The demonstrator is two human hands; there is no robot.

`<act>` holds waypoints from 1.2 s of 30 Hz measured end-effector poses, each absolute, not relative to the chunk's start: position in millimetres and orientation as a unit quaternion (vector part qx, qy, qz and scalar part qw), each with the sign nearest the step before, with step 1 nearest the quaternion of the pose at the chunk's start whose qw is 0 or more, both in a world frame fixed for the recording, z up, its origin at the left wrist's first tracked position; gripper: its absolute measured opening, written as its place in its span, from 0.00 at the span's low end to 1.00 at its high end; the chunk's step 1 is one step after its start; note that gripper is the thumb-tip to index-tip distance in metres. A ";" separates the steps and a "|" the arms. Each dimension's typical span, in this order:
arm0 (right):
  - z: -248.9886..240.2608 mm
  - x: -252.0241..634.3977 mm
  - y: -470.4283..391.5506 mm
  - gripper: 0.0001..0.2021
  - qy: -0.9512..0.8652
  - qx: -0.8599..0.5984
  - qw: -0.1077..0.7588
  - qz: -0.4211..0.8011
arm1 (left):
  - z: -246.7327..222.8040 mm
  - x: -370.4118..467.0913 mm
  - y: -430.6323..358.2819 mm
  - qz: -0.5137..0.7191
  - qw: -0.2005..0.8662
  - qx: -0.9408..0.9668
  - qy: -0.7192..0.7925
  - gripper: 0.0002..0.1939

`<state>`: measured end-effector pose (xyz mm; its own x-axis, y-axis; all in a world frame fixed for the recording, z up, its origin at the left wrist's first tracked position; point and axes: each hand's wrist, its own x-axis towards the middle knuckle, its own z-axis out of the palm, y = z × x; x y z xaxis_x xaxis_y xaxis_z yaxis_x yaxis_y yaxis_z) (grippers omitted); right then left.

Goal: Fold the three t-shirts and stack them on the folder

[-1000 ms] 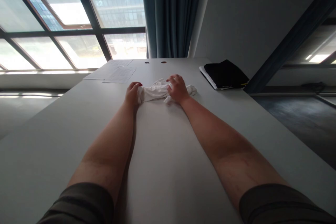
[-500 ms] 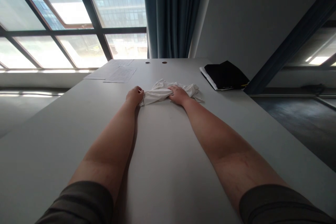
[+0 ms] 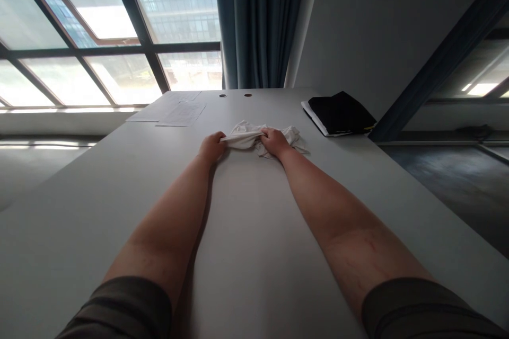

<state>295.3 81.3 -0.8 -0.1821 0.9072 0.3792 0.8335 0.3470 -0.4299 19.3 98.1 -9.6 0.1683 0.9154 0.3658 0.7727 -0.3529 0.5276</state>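
A crumpled white cloth (image 3: 243, 140) lies bunched on the white table (image 3: 254, 212), toward its far end. Its left end is gripped in the closed fingers of my left hand (image 3: 213, 146). My right hand (image 3: 275, 142) is closed on the middle of the cloth, and loose folds spread out beyond it to the right. Between the two hands the fabric is drawn into a narrow, fairly taut strip, lifted slightly. Whether the cloth is a garment or a rag I cannot tell.
Printed paper sheets (image 3: 181, 113) lie at the table's far left. A black folder or cloth-like item (image 3: 340, 112) rests on white papers at the far right. Two cable holes (image 3: 248, 95) sit near the back edge. A blue curtain (image 3: 258, 21) hangs behind.
My left hand has shifted slightly right, pulling the cloth's left end up and narrower. My right hand's fingers have curled in and gripped the cloth, where before they lay flatter on it.
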 end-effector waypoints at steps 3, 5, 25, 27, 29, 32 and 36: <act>-0.1 294.3 79.9 0.16 -0.768 -0.569 0.290 0.051 | -11.4 14.3 101.1 0.452 0.185 0.681 0.545 0.09; 0.5 293.5 79.0 0.16 -0.770 -0.571 0.280 0.047 | -10.3 14.6 100.2 0.524 0.239 0.634 0.516 0.07; -2.3 305.8 84.0 0.15 -0.719 -0.631 0.290 -0.035 | 2.3 14.6 93.5 0.636 0.348 0.509 0.464 0.05; -3.8 311.0 84.6 0.14 -0.710 -0.641 0.293 0.012 | 2.9 14.0 92.3 0.634 0.340 0.520 0.460 0.08; -4.1 316.1 84.9 0.15 -0.695 -0.646 0.310 0.058 | 3.1 13.8 92.0 0.629 0.369 0.516 0.448 0.09; -3.6 321.2 86.2 0.15 -0.679 -0.648 0.339 0.072 | 3.2 13.5 93.6 0.618 0.441 0.488 0.431 0.10; -3.8 322.1 88.9 0.12 -0.669 -0.651 0.359 0.025 | 1.1 11.2 97.6 0.598 0.435 0.498 0.453 0.14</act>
